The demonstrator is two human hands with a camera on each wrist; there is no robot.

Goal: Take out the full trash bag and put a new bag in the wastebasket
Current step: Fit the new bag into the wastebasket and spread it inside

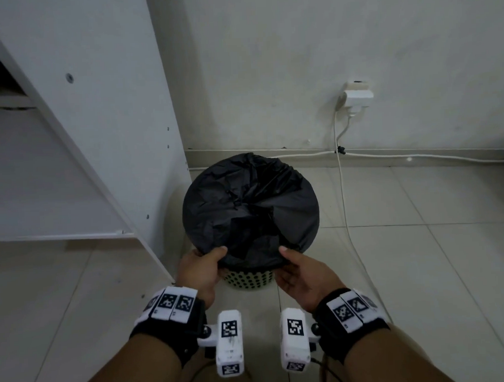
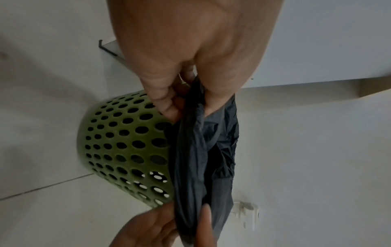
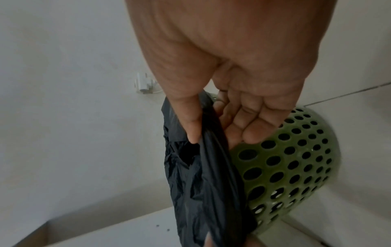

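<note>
A black trash bag (image 1: 245, 202) is stretched over the mouth of a green perforated wastebasket (image 1: 249, 279) that stands on the tiled floor against the wall. My left hand (image 1: 216, 258) pinches the bag's near rim at the left, thumb on top. My right hand (image 1: 287, 261) pinches the same rim at the right. In the left wrist view the left hand (image 2: 184, 100) grips gathered bag film (image 2: 201, 158) beside the wastebasket (image 2: 127, 147). In the right wrist view the right hand (image 3: 211, 130) holds the bag edge (image 3: 201, 183) between thumb and fingers, against the wastebasket (image 3: 285, 163).
A white shelf unit (image 1: 103, 110) stands close on the left, its side panel almost touching the wastebasket. A wall socket with a plug (image 1: 356, 96) sits up right, and its white cable (image 1: 343, 201) runs down across the floor just right of the wastebasket.
</note>
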